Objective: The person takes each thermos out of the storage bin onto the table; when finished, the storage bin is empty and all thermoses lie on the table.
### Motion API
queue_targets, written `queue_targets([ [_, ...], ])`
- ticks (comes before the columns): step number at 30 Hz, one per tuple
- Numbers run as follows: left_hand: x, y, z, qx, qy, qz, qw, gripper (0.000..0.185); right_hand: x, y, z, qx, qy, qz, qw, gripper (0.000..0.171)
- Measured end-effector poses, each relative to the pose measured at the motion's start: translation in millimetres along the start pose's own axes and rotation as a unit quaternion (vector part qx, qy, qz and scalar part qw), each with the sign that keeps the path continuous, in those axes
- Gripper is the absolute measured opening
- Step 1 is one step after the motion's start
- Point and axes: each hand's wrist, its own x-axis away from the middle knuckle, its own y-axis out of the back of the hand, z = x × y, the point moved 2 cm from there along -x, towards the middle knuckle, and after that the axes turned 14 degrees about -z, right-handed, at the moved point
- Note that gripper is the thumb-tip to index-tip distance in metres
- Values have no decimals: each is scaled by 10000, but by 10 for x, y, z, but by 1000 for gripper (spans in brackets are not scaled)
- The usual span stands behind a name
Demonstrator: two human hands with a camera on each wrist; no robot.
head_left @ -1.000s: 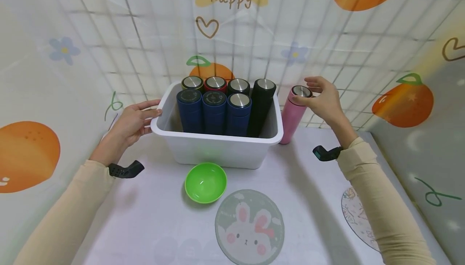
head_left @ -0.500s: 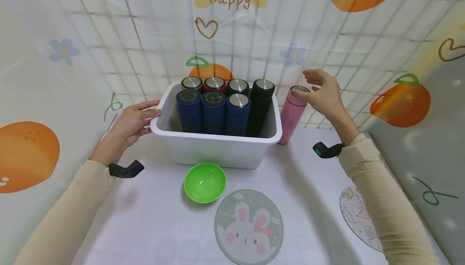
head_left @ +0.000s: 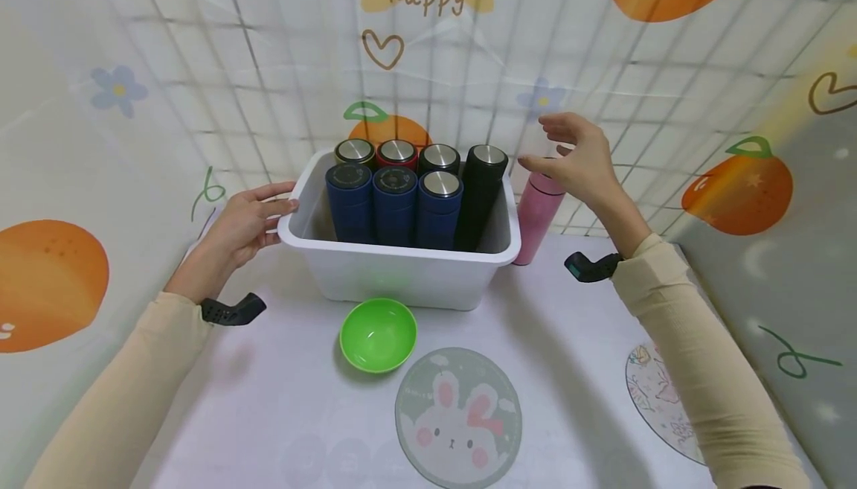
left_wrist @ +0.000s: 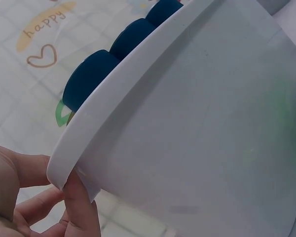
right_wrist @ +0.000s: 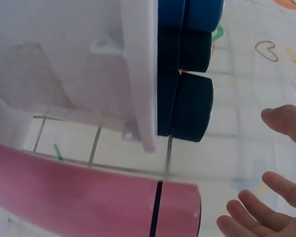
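The left hand [head_left: 242,227] holds the left rim of the white plastic bin [head_left: 402,275], fingers curled around its edge, forearm stretched forward. The right hand [head_left: 577,163] is raised above the pink thermos bottle [head_left: 538,213], fingers spread apart and relaxed, not touching it. The pink bottle stands on the table just beside the bin's right wall. Inside the bin stand blue and black bottles [head_left: 395,202].
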Motion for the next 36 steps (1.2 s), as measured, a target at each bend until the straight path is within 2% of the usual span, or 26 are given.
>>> queue_targets([
  [11,-16,3,-6,-87,33,0,10000,58,-36,-197,138,51,137,305,9994,69],
  [21,-11,12,2,-6,53,-11,10000,59,-45,-440,109,-2,169,496,9986,66],
  [24,-20,15,16,76,36,-2,10000,59,-34,-510,90,133,163,551,9983,67],
  [32,-35,22,34,125,52,7,9999,59,-31,-660,24,760,477,636,9939,69],
  [36,-36,21,29,104,59,19,9999,59,-37,-715,-4,808,463,683,9933,69],
])
